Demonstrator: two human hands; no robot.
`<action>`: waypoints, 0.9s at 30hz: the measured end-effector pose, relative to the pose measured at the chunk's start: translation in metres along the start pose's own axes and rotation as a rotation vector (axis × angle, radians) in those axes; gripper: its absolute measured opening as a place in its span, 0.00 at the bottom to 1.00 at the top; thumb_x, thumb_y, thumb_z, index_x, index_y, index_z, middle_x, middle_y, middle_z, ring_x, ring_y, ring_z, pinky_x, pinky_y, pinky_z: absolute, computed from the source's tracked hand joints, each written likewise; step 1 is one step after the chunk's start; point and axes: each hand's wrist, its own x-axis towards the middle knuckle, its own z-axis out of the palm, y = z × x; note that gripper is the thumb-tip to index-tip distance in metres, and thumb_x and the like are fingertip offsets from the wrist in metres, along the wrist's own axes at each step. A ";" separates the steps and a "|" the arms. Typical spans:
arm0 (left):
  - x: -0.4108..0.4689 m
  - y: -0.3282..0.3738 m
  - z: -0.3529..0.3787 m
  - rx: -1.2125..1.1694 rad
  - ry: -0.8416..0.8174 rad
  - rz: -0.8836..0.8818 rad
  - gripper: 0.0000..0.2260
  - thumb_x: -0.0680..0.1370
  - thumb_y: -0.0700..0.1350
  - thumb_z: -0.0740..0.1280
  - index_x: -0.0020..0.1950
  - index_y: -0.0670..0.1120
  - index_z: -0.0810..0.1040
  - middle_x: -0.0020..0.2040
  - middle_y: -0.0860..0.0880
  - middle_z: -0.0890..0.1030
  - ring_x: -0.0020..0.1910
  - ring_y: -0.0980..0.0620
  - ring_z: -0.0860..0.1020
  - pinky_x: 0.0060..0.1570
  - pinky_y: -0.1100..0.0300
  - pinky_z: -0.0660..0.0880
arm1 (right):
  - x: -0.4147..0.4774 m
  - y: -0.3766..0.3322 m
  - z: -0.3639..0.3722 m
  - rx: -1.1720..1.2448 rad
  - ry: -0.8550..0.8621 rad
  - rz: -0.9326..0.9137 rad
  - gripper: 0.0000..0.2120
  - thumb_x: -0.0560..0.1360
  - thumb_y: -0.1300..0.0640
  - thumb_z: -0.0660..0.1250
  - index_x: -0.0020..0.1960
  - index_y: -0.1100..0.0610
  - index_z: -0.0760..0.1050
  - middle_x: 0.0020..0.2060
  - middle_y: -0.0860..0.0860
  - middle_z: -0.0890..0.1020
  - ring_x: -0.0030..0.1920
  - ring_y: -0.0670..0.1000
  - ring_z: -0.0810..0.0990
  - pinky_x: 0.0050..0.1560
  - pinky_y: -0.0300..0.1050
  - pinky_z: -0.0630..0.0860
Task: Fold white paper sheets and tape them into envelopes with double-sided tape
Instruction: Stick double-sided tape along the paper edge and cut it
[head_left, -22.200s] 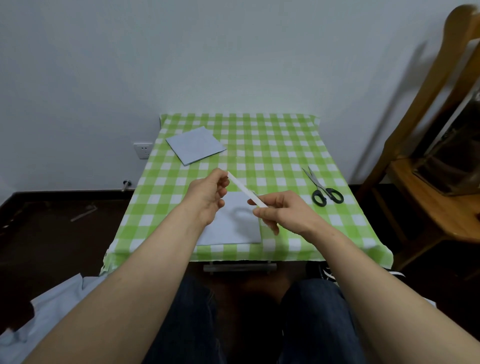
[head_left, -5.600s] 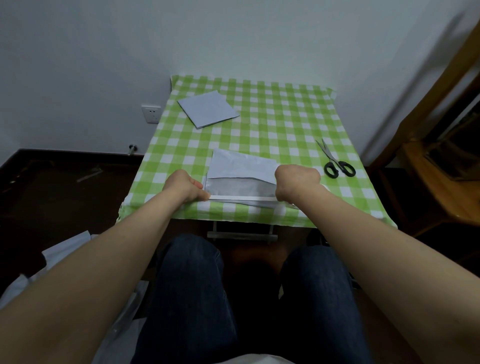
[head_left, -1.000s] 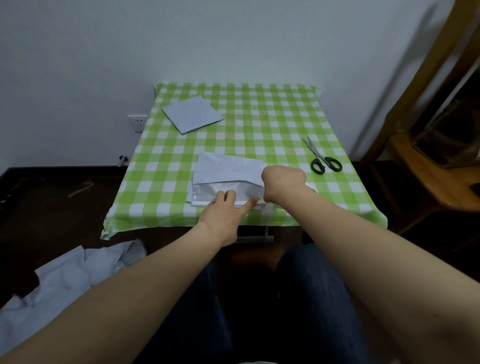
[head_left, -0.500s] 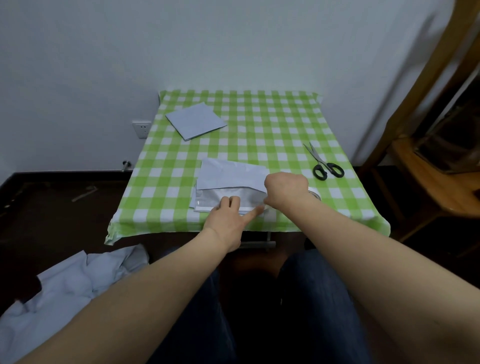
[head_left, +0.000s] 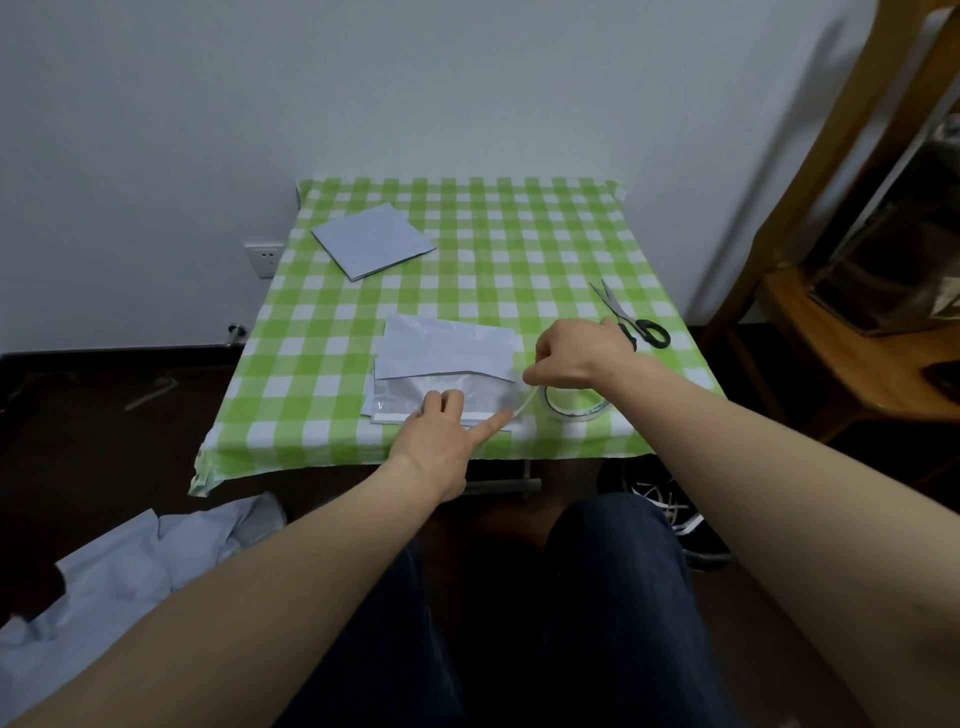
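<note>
Running from the roll (head_left: 566, 415) pinched by the right hand (head_left: 576, 358), tape (head_left: 525, 402) is pressed onto the sheet (head_left: 447, 353) by a straight forefinger (head_left: 488, 423) of the left hand (head_left: 439, 439) (uncut; one envelope (head_left: 374, 247) done, upper left).

1. Soft, dim indoor light is falling evenly over the checked tablecloth (head_left: 467, 249).
2. The white paper (head_left: 447, 348) is reading bluish-grey.
3. A broad diagonal shadow is crossing the wall (head_left: 208, 104) beside the wooden chair (head_left: 857, 130).
4. The floor (head_left: 104, 405) is sinking into near-black.
5. Wide-angle distortion is bowing the frame's edges and stretching the near corners.
</note>
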 end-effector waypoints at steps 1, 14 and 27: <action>0.000 0.000 0.000 0.000 -0.001 -0.001 0.41 0.74 0.43 0.61 0.74 0.61 0.34 0.64 0.37 0.60 0.58 0.39 0.63 0.60 0.54 0.68 | 0.001 -0.001 0.000 -0.031 -0.001 -0.014 0.08 0.71 0.49 0.62 0.37 0.53 0.72 0.32 0.48 0.74 0.38 0.52 0.73 0.53 0.48 0.61; 0.001 -0.001 -0.005 0.000 -0.021 0.016 0.41 0.75 0.43 0.60 0.73 0.62 0.32 0.64 0.38 0.60 0.57 0.40 0.64 0.57 0.55 0.69 | 0.026 -0.007 0.026 -0.363 0.157 -0.142 0.18 0.77 0.61 0.58 0.62 0.46 0.76 0.60 0.52 0.73 0.64 0.54 0.66 0.67 0.51 0.58; 0.006 -0.003 -0.022 -0.118 -0.136 -0.028 0.39 0.75 0.42 0.61 0.74 0.64 0.40 0.66 0.41 0.60 0.61 0.42 0.65 0.45 0.56 0.71 | 0.034 0.073 0.032 0.227 0.257 0.360 0.18 0.77 0.69 0.57 0.66 0.64 0.67 0.65 0.58 0.68 0.64 0.59 0.70 0.55 0.53 0.72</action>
